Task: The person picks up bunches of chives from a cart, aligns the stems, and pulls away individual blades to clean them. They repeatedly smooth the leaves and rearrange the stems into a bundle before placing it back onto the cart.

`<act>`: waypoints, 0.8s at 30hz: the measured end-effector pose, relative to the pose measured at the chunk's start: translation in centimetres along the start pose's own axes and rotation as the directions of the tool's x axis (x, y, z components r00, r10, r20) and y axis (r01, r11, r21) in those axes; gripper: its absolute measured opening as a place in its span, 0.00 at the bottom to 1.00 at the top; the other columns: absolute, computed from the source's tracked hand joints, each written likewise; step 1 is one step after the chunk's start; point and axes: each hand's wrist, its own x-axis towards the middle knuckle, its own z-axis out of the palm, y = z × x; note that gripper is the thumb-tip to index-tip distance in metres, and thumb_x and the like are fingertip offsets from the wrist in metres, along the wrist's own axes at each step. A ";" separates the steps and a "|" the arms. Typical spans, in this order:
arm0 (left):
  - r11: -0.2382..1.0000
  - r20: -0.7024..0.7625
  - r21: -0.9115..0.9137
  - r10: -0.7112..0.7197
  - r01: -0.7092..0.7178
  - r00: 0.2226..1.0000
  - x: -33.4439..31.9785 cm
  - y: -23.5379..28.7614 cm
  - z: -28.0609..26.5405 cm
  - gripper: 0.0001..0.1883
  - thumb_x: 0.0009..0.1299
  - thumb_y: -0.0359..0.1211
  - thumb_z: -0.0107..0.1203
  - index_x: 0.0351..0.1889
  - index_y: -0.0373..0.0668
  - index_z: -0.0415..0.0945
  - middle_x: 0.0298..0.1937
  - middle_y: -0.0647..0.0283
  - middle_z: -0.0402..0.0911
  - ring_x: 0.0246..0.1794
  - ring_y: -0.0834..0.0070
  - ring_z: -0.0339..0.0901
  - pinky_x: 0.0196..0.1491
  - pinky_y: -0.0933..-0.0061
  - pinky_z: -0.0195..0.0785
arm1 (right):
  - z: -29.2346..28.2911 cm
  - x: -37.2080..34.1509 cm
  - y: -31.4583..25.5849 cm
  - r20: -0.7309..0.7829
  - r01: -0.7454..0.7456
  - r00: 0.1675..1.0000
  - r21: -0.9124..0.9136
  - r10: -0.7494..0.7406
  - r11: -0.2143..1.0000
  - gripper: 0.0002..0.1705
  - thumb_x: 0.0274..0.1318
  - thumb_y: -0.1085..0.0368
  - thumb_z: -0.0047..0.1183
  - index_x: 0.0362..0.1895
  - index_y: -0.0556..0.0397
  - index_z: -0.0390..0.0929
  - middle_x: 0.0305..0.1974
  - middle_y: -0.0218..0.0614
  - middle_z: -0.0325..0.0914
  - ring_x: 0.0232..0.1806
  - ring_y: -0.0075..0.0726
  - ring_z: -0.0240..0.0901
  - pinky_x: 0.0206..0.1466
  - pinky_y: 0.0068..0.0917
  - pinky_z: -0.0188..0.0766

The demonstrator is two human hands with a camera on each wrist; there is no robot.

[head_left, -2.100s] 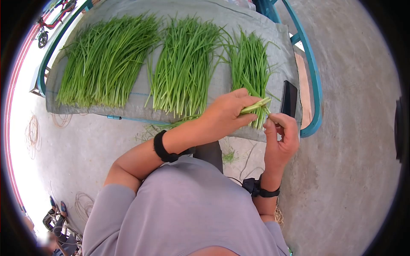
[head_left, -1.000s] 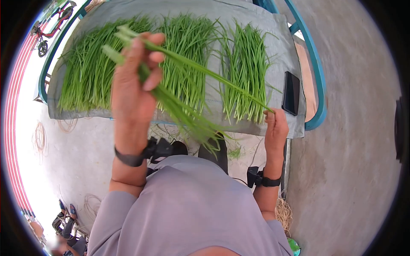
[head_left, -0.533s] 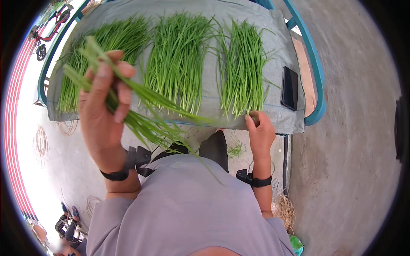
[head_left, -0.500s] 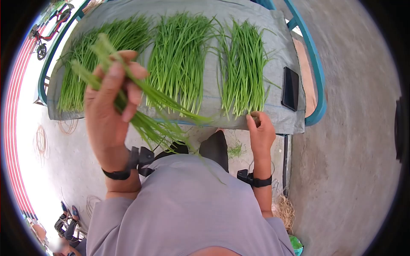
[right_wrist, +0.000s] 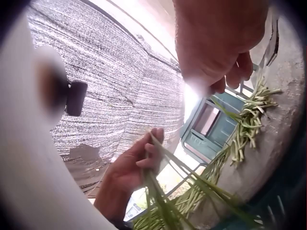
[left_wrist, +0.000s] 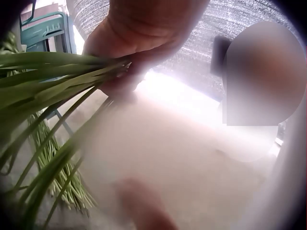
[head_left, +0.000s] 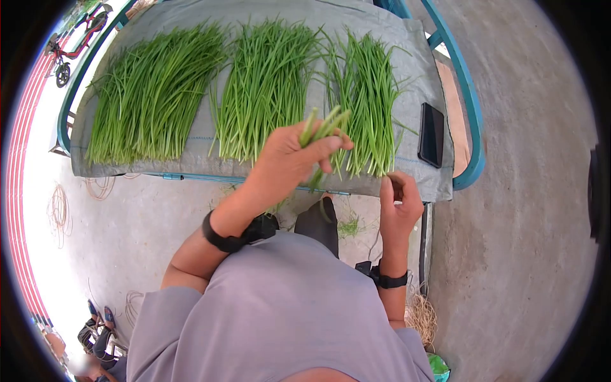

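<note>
My left hand (head_left: 280, 159) grips a small handful of garlic chives (head_left: 328, 124), pale stem ends poking up past the fingers. In the left wrist view its green leaves (left_wrist: 48, 86) hang out to the left. My right hand (head_left: 400, 210) is just in front of the right pile of garlic chives (head_left: 366, 102), fingers loosely bent and thumb up, with nothing seen between them. In the right wrist view this hand (right_wrist: 218, 43) hangs above the pile's cut ends, and the left hand (right_wrist: 127, 170) with its bunch shows below.
Two wider chive piles, one in the middle (head_left: 264, 89) and one on the left (head_left: 156, 95), lie on a grey sheet (head_left: 203, 143). A black phone (head_left: 431, 135) lies to the right, inside a teal frame rail (head_left: 471, 127). Straw-coloured ties (head_left: 421, 315) hang low at the right.
About a second ago the right hand drew a long blade from the bunch and let it go. The left hand swung left with the handful, then came back right, close to the right hand.
</note>
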 end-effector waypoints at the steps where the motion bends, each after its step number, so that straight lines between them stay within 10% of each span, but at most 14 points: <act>1: 1.000 0.035 0.027 -0.015 0.014 0.999 0.2 -0.1 0.3 0.11 0.73 0.35 0.50 0.44 0.39 0.79 0.33 0.67 0.80 0.21 0.92 0.67 0.19 0.89 0.55 | -0.4 0.3 -0.9 0.022 0.082 0.996 -0.011 -0.082 0.997 0.05 0.50 0.74 0.58 0.33 0.56 0.77 0.26 0.33 0.76 0.22 0.21 0.70 0.25 0.16 0.66; 10: 0.996 0.190 -0.072 -0.040 0.054 0.981 1.3 -2.2 1.8 0.11 0.72 0.36 0.51 0.45 0.42 0.79 0.22 0.71 0.75 0.17 0.91 0.64 0.18 0.89 0.56 | 0.5 3.4 -5.9 0.058 0.291 0.951 0.172 -0.304 0.941 0.03 0.51 0.74 0.57 0.31 0.57 0.76 0.24 0.31 0.74 0.20 0.19 0.69 0.22 0.16 0.64; 16: 0.989 0.203 -0.144 0.006 0.024 0.979 1.1 -2.3 1.2 0.12 0.73 0.35 0.50 0.47 0.38 0.76 0.32 0.68 0.79 0.22 0.88 0.71 0.20 0.86 0.63 | 2.7 4.0 -6.6 0.088 -0.069 0.995 0.337 0.042 0.939 0.03 0.55 0.71 0.55 0.32 0.57 0.75 0.26 0.28 0.75 0.21 0.15 0.64 0.24 0.15 0.61; 24: 0.955 0.113 -0.296 0.036 -0.001 0.993 1.4 -2.4 -0.3 0.12 0.74 0.35 0.48 0.47 0.37 0.75 0.41 0.65 0.80 0.30 0.84 0.76 0.25 0.85 0.65 | 4.2 3.1 -5.2 0.466 -0.255 0.885 0.469 0.009 0.846 0.43 0.45 0.68 0.62 0.66 0.54 0.55 0.54 0.37 0.68 0.24 0.16 0.64 0.26 0.14 0.62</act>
